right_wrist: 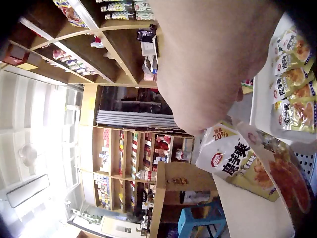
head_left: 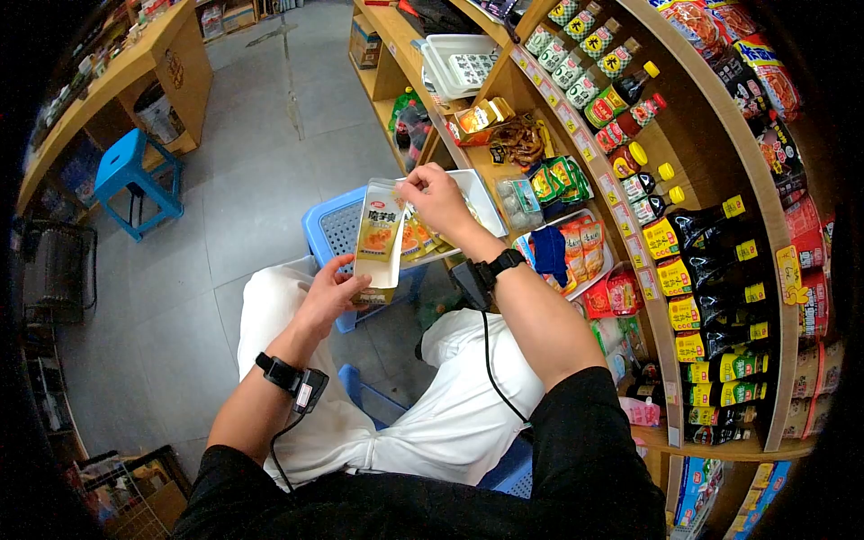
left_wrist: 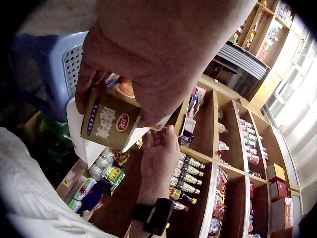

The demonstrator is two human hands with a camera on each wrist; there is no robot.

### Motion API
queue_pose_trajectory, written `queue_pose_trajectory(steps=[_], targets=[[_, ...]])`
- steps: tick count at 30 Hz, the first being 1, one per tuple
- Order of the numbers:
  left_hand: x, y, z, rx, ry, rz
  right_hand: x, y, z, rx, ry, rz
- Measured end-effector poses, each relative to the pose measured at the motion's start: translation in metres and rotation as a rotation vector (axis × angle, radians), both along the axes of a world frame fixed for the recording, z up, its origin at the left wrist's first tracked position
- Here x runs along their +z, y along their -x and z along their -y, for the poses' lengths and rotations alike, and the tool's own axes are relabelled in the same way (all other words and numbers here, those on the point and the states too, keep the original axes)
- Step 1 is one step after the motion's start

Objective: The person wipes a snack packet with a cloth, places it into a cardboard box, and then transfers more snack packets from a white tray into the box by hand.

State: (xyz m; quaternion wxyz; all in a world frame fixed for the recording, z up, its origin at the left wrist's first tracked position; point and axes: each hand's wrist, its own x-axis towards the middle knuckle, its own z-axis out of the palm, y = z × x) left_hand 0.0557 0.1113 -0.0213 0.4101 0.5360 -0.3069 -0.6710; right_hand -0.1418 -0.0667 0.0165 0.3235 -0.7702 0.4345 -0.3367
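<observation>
A gold-and-white cardboard snack box [head_left: 378, 229] with Chinese lettering is held upright and tilted over my lap. My left hand [head_left: 328, 295] grips its lower end, thumb and fingers on either side. At the top edge, my right hand [head_left: 439, 205] pinches the box's flap with thumb and fingertips. In the right wrist view the open box [right_wrist: 237, 156] shows its white inner wall. Behind it, a white tray [head_left: 490, 216] holds several small snack packets [right_wrist: 294, 116] in rows. The tray rests on a blue plastic stool [head_left: 328, 216]; the box partly hides the packets.
To the right, wooden shelves [head_left: 670, 396] carry several sauce bottles [head_left: 693, 270] and bagged goods. A lower ledge holds a second tray [head_left: 607, 256] of red packets and a dark blue cloth [head_left: 547, 255]. Another blue stool [head_left: 139, 180] stands on the grey floor at left, near a wooden counter [head_left: 184, 67].
</observation>
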Motion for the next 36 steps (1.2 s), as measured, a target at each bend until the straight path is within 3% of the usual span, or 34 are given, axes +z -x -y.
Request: queue_pose_trajectory(steps=[4, 10, 26, 36], targets=[[0.004, 0.001, -0.001, 0.013, -0.008, -0.011, -0.011, 0.004, 0.009, -0.047, -0.005, 0.074], [0.004, 0.0, -0.001, 0.008, -0.009, -0.031, -0.02, 0.014, 0.016, -0.108, -0.213, 0.138], [-0.005, -0.002, 0.0, 0.055, -0.014, -0.076, -0.069, 0.051, 0.039, -0.243, -0.223, -0.453], [0.0, -0.006, 0.001, 0.11, -0.017, -0.077, -0.061, 0.057, 0.032, -0.245, -0.309, -0.555]])
